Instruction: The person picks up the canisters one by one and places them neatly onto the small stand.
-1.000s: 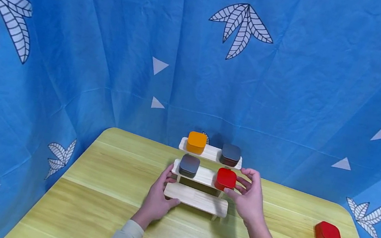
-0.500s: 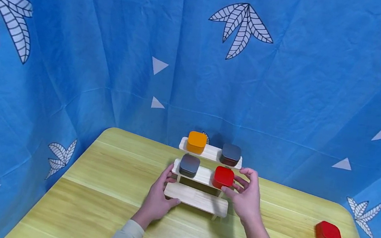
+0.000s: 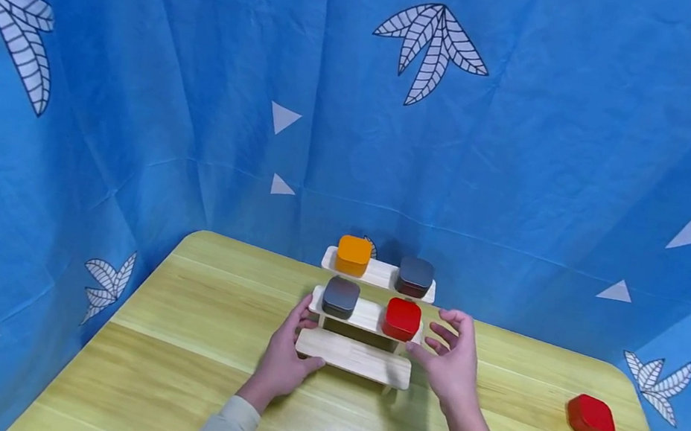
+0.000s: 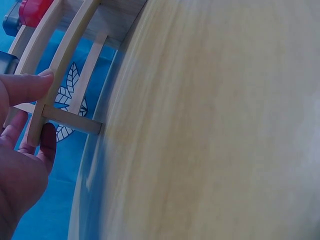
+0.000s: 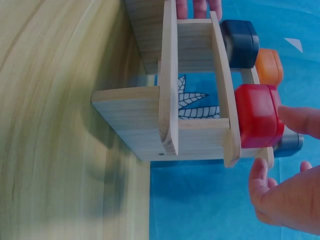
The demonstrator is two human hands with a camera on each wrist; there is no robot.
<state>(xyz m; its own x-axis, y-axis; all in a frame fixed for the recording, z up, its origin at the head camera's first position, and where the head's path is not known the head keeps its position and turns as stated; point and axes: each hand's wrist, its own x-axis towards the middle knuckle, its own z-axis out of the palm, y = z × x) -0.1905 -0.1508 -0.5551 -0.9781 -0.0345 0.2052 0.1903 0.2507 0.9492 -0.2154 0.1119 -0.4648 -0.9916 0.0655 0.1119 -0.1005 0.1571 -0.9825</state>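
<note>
A three-tier wooden stand [image 3: 357, 358] stands on the table. My left hand [image 3: 285, 360] holds its left end; in the left wrist view the thumb [image 4: 31, 87] lies over the lowest board and the fingers curl below. A red rounded-square tin [image 3: 401, 319] sits at the right end of the middle tier. Beside it my right hand [image 3: 455, 357] has thumb and fingers spread, with nothing held. In the right wrist view the thumb tip overlaps the red tin's lid edge. A dark grey tin [image 3: 341, 298] sits on the middle tier's left.
The top tier bears an orange tin [image 3: 353, 255] and another dark tin [image 3: 415, 277]. Two more red tins [image 3: 591, 416] lie on the wooden table [image 3: 172, 369] at the right. A blue patterned curtain [image 3: 530, 162] hangs close behind the stand.
The red tin slid slightly left along the middle tier with my right hand at it. Then the right fingers spread and drew off to the right. The left hand stayed in place.
</note>
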